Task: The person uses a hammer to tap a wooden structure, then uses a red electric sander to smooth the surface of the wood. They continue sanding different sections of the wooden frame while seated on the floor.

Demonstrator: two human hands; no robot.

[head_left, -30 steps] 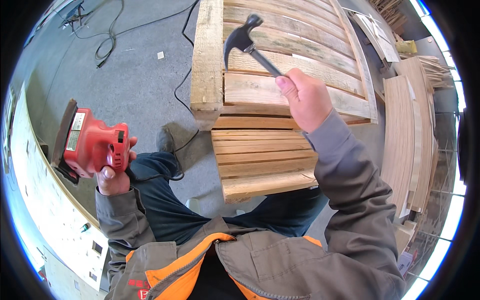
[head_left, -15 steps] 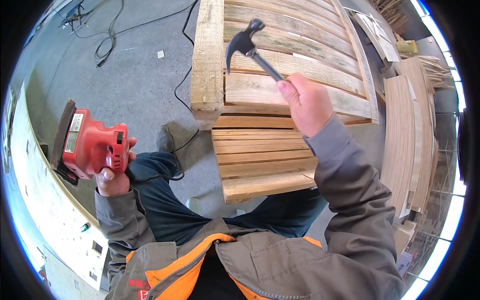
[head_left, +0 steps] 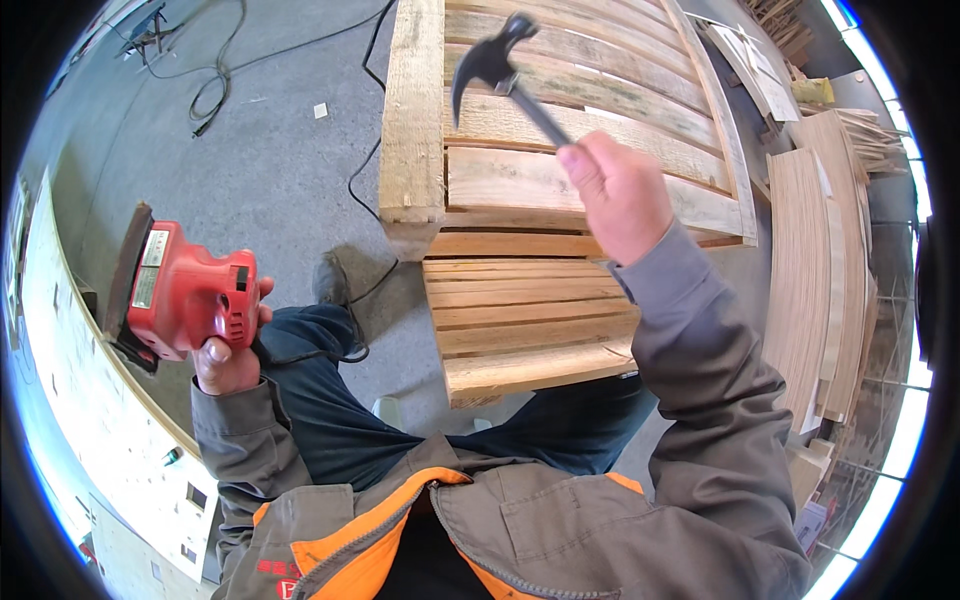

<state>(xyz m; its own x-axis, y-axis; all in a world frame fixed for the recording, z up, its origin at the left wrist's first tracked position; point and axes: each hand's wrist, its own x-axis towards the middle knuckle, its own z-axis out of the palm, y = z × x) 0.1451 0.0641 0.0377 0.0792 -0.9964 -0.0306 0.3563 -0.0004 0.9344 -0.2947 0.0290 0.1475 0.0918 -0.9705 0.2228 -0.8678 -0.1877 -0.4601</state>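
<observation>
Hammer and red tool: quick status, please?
Right hand grips claw hammer raised above wooden pallet. Left hand holds red sander. Nothing between hammer and slats.

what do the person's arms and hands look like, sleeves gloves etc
Both hands, left hand and right hand, are bare, with no gloves. Both arms wear long grey-brown jacket sleeves with plain cuffs at the wrists. The jacket has orange panels at the chest and a zip. No watch or rings show.

You had open concrete floor (head_left: pixel 270 170) left of the pallet (head_left: pixel 415 150), crossed only by a black cable (head_left: pixel 362 160). Stacked boards (head_left: pixel 805 290) blocked your right side.
</observation>
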